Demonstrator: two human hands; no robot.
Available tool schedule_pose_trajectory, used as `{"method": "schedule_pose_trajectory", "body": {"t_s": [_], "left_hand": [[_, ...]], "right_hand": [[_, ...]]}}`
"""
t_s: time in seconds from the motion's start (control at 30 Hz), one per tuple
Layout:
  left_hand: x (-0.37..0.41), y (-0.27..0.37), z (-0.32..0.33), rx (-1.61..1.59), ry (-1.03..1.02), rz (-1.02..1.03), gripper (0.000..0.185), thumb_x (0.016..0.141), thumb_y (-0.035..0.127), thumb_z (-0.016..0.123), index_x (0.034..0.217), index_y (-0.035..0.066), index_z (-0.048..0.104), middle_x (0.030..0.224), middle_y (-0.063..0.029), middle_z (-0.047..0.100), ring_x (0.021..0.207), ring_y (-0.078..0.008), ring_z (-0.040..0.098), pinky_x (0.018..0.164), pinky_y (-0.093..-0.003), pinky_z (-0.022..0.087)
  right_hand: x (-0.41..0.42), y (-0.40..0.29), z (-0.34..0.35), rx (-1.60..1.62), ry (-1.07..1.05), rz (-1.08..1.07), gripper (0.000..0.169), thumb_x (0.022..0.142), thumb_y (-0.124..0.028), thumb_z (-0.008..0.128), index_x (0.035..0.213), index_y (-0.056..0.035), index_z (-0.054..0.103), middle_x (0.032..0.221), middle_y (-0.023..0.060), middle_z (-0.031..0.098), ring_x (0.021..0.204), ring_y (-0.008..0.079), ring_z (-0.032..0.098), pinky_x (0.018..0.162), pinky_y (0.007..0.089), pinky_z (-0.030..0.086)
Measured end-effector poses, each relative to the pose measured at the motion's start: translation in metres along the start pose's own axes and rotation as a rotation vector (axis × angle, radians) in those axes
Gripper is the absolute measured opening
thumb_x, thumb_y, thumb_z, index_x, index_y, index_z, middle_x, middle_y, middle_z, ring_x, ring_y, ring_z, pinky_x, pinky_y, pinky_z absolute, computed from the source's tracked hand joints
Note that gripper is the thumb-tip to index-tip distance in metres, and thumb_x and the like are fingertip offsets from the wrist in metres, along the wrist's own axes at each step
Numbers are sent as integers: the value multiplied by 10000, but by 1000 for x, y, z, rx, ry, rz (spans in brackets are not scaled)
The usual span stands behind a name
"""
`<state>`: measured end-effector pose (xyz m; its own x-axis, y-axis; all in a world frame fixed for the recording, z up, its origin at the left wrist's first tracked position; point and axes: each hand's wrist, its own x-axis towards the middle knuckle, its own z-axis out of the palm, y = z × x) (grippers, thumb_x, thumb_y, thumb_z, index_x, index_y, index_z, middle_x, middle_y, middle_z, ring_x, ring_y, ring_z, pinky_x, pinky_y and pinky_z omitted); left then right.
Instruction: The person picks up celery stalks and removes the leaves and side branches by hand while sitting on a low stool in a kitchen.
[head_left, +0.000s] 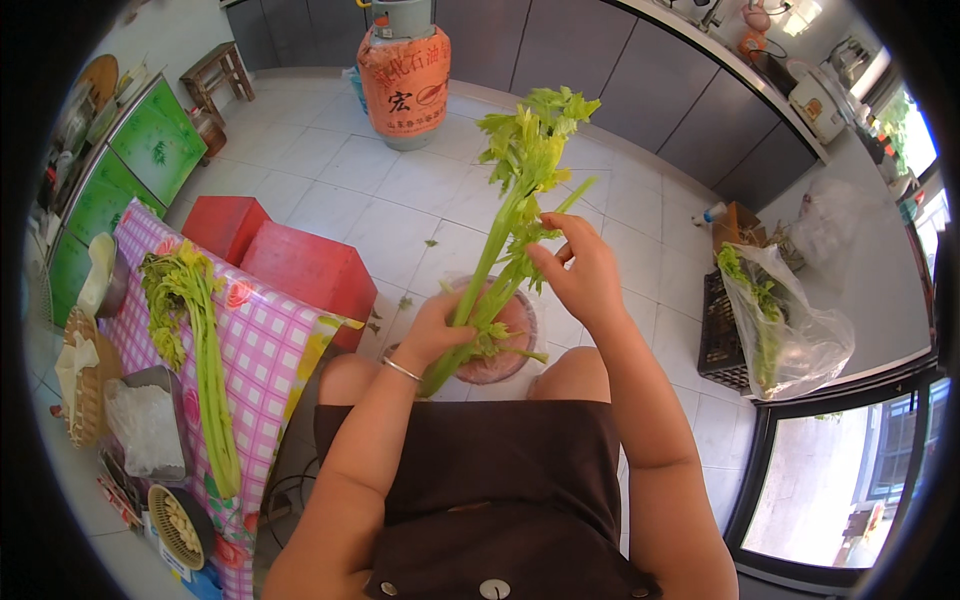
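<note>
My left hand (439, 334) is closed around the lower part of a bunch of celery (491, 247), which tilts up and away with its leafy tops at the far end. A thin bangle circles that wrist. At the side leaves on the middle of the stalks is my right hand (577, 259), its thumb and forefinger apart. Whether these fingertips touch the leaves is hard to tell. Beneath the celery stands a round, reddish container (527, 311), apparently lined with clear plastic and partly hidden. Another bunch of celery (206, 360) lies on the table at my left.
A pink checked tablecloth (277, 330) covers the left table, holding a metal tray (180, 427) with a plastic bag and a basket of pale pieces (180, 525). Red boxes (307, 262) stand beyond. A gas cylinder (405, 90) is ahead; bagged celery (772, 330) rests on a black crate (716, 337) right.
</note>
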<state>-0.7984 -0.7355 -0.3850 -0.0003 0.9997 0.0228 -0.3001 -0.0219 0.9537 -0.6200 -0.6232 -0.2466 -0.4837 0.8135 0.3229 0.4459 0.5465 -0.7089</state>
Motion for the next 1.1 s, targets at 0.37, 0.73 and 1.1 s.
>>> {"method": "schedule_pose_trajectory", "body": {"t_s": [0.37,0.73,1.1], "left_hand": [[1,5,4,327,135,32,340,685,92,736,998,-10,653,851,-42,653,750,-106,588,686,-268,483],[2,7,2,166,131,-54,268,689,34,740,922,-26,623,781,-44,631,654,-122,599,627,-267,494],[3,15,7,104,-27,-110,575,728,50,701,1281,2,549,1135,-78,641,1053,-162,588,932,-307,451]], "right_hand": [[-3,42,15,371,60,228,148,774,-38,724,921,-19,720,788,42,634,635,87,551,546,240,427],[19,90,-26,756,53,502,197,906,-71,606,1083,-4,658,778,9,592,652,66,515,566,201,430],[15,92,17,1244,269,598,88,875,-56,667,872,-9,592,734,32,566,552,94,466,434,203,322]]}}
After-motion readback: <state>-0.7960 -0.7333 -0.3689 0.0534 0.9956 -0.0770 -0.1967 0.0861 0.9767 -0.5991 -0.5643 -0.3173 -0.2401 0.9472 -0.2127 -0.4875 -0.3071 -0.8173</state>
